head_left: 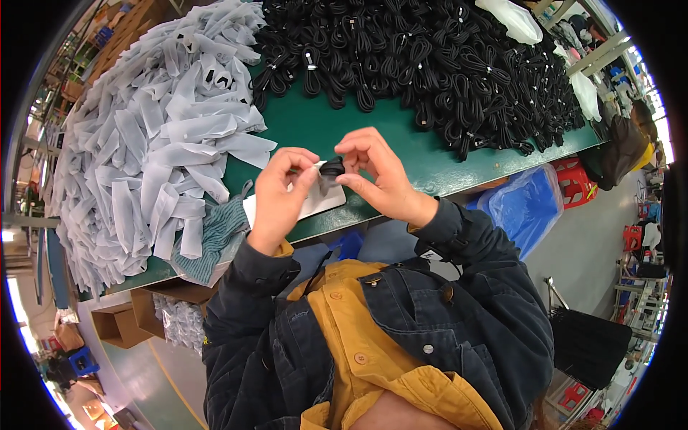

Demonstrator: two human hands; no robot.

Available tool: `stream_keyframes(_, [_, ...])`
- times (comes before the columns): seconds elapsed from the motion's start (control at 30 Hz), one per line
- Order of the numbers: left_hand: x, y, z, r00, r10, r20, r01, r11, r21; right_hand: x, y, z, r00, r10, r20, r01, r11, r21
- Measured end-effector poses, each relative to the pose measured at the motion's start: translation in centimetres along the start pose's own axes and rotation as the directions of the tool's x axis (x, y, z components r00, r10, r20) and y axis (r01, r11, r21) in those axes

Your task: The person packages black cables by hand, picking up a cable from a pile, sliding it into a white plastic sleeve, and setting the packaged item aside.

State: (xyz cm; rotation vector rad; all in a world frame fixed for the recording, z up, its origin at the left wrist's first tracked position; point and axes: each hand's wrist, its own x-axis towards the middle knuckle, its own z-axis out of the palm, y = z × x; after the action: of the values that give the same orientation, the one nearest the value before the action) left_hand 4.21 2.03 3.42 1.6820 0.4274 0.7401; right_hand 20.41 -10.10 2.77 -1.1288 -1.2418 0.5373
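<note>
A small black coiled cable (332,168) is held between my two hands, over the near edge of the green table. My left hand (281,195), fingers curled, pinches a translucent plastic sleeve (325,188) at the cable's lower side. From the other side, the thumb and fingertips of my right hand (383,179) close on the coil. Much of the sleeve is hidden by the fingers, so how far the cable sits in it I cannot tell. A flat white pad or stack (320,204) lies under both hands.
Frosted sleeves (154,136) are heaped on the left of the green table (304,118). Bundled black cables (430,64) cover the back and right. A teal knitted cloth (215,236) lies front left. Below stand a lined blue bin (523,204) and cardboard boxes (122,326).
</note>
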Motion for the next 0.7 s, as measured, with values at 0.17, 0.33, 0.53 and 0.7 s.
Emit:
stream_keyframes(0.17, [3.8, 0.5, -9.4, 0.988, -0.016, -0.153, -0.064, 0.860, -0.506, 3.6, 0.8, -2.9, 0.992, -0.122, 0.020, 0.116, 0.869, -0.481])
stream_keyframes(0.33, [6.0, 0.3, -16.9, 0.862, -0.014, -0.506, -0.036, 0.995, -0.088, 6.5, 7.6, -7.5, 0.998, -0.039, 0.051, 0.063, 0.451, -0.890])
stream_keyframes(0.53, [9.2, -0.4, -22.2, 0.920, -0.109, -0.376, 0.076, 0.992, -0.101, 6.7, 9.3, -8.6, 0.994, 0.024, 0.111, 0.100, 0.278, -0.955])
stream_keyframes(0.7, [10.0, 1.9, -24.2, 0.728, 0.120, -0.675, -0.072, 0.992, 0.099, 7.3, 9.4, -7.1, 0.991, 0.021, 0.134, 0.128, 0.175, -0.976])
